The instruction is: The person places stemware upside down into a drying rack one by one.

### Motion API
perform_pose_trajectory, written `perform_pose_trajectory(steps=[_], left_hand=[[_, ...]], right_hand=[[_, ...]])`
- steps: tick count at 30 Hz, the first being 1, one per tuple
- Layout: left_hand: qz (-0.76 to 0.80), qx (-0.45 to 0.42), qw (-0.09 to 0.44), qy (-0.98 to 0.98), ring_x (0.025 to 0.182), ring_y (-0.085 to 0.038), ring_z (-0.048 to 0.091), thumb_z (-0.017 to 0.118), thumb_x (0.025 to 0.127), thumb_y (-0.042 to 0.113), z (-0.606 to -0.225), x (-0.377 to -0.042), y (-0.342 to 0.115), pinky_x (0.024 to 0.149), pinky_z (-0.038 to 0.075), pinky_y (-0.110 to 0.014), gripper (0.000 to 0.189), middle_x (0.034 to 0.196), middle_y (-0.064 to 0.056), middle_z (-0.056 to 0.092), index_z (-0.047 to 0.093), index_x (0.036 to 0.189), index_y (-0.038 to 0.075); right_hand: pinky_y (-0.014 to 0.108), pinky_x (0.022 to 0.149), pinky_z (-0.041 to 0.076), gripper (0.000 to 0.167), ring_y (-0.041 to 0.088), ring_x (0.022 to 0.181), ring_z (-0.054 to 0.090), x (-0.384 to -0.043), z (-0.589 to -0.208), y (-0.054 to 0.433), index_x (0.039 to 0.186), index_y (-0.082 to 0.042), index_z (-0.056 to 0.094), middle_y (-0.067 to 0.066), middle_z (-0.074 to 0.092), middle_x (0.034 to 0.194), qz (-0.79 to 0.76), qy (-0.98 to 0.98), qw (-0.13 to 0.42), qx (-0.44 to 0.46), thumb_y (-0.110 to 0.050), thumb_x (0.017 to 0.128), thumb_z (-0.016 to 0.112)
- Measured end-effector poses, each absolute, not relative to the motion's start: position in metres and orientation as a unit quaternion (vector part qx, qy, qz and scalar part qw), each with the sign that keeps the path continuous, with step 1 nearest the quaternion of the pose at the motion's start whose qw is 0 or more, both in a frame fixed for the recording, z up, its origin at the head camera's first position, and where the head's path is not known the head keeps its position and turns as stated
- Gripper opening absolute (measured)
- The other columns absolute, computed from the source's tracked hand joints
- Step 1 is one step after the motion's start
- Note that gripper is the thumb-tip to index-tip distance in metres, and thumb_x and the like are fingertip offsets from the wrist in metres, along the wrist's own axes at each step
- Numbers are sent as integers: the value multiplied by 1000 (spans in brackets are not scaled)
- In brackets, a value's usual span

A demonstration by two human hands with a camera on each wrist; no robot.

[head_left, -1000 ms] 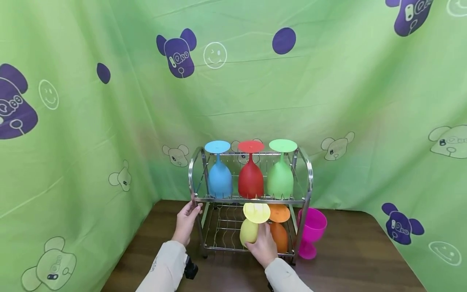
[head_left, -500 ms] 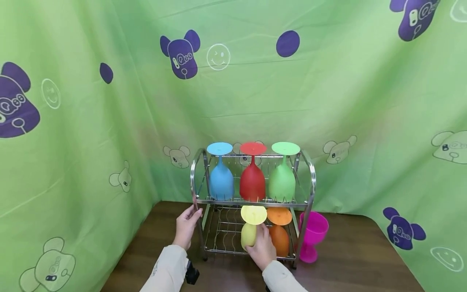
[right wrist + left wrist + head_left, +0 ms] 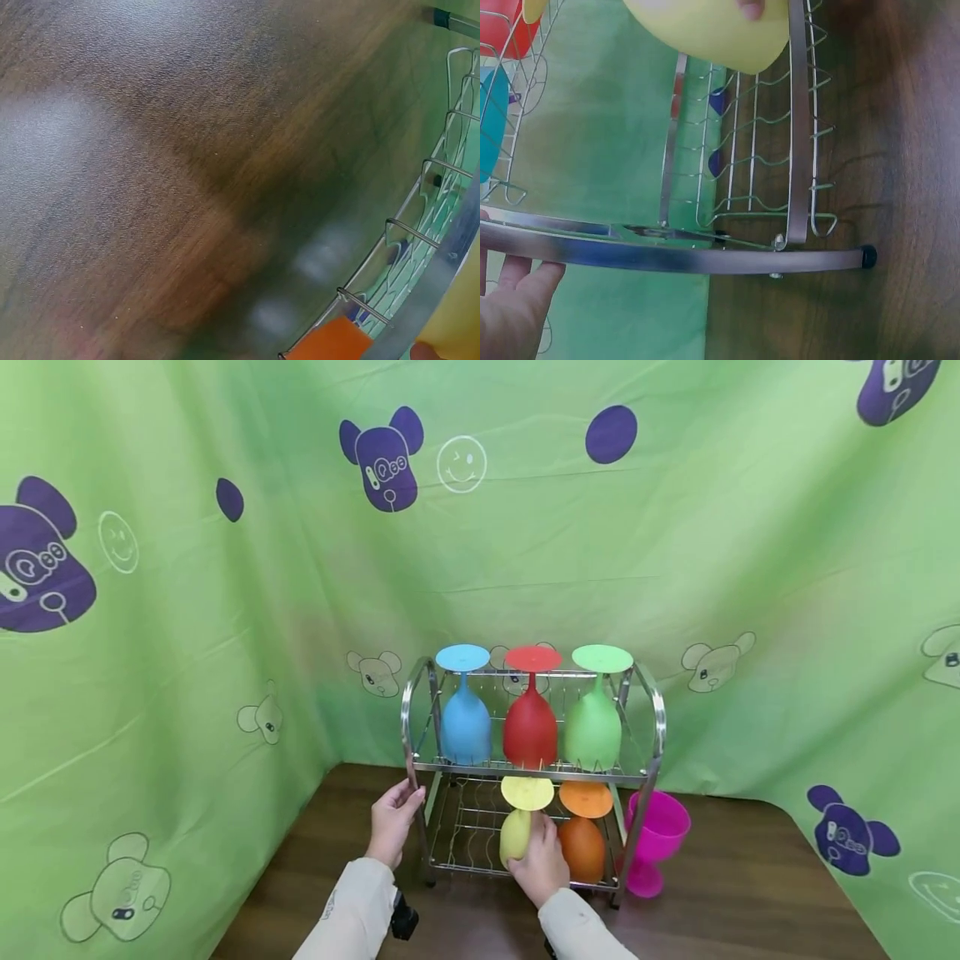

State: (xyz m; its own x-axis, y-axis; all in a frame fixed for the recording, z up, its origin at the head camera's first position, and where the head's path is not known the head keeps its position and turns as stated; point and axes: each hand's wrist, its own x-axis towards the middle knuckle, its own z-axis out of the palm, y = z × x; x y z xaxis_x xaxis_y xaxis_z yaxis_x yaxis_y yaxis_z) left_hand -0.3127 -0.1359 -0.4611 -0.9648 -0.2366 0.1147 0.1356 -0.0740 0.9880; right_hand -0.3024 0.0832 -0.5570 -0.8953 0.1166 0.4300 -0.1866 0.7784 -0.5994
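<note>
In the head view my right hand (image 3: 542, 864) grips an upside-down yellow goblet (image 3: 514, 837) on the lower tier of a two-tier metal dish rack (image 3: 406, 718). The goblet stands left of an upside-down orange goblet (image 3: 582, 850), with a narrow gap between their bases. My left hand (image 3: 392, 825) holds the rack's left front post; the left wrist view shows its fingers (image 3: 536, 289) at the metal bar (image 3: 705, 260). A fingertip touches the yellow bowl (image 3: 720, 34) there. The right wrist view shows only the goblet's edge (image 3: 457, 322).
Upside down on the upper tier stand a blue goblet (image 3: 466, 727), a red goblet (image 3: 530, 727) and a green goblet (image 3: 592, 731). An upright magenta goblet (image 3: 658, 827) is on the wooden table (image 3: 735, 877) right of the rack. Green printed cloth (image 3: 540, 543) hangs behind.
My right hand has shifted the yellow goblet slightly left along the lower tier, away from the orange one. The left hand stays on the post. The head view has moved a little.
</note>
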Motion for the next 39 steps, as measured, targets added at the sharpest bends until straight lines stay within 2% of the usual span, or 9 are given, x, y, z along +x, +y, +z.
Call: perform_pose_trajectory(steps=[5,12,21,32,39], left_hand=[[-731,34,130,-669,80,-4,63,64,89,3,-460,-312,-136,78,51,-25,38,103,-17,69,55,121,-16],[-729,40,129,-671,78,-3,62,64,89,2,-462,-312,-139,73,51,-23,35,94,-7,71,57,118,-15],[-723,35,127,-679,79,-2,62,64,90,5,-460,-312,-137,78,51,-27,37,100,-12,70,57,121,-14],[-734,26,116,-668,82,-2,62,61,91,3,-460,-311,-133,80,51,-26,38,105,-16,69,53,124,-15],[-717,29,120,-686,83,-3,61,61,91,3,-462,-310,-136,83,52,-34,38,108,-21,67,53,123,-16]], right_hand=[[57,64,51,93,47,94,56,-300,-559,82,135,1,36,28,45,122,330,-917,223,19,-9,58,87],[57,67,51,91,47,93,55,-298,-563,78,133,3,39,27,45,121,320,-921,220,11,-10,57,88],[58,73,51,95,48,94,55,-298,-566,79,133,3,34,29,44,120,326,-917,228,14,-7,56,89],[58,77,49,91,51,92,54,-297,-570,84,134,5,36,31,46,118,341,-908,243,4,-4,60,87],[58,81,48,89,50,95,54,-294,-569,84,134,6,37,32,47,115,353,-907,231,1,-3,60,87]])
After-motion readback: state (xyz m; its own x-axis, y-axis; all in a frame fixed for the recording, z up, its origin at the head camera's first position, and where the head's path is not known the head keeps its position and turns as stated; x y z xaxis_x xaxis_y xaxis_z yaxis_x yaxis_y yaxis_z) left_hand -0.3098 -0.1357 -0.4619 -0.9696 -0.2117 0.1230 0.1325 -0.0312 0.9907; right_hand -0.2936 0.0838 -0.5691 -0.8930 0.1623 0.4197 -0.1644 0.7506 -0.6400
